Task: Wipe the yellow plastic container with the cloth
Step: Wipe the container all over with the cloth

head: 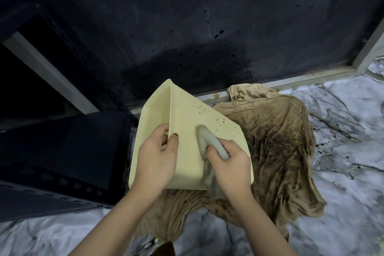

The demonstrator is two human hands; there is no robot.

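Right now it's mid-wipe: the yellow plastic container (187, 151) is tipped on edge over a stained brown rag (276, 143) on the marbled floor (342, 110), near centre of view, dark wall (187, 16) on the far side. Left hand (156, 162) pinches the container's upright edge, thumb on one face and fingers on the other, steadying it. Right hand (229, 164) is curled tight round a bunched grey cloth (209, 141), pressing it vs the broad face. Dark specks sit on the far-right part of that face, w/ none visible under the cloth. Next stroke prob. needs to push far & right over those specks, w/ firm pressure, left hand bracing so the container doesn't skid.
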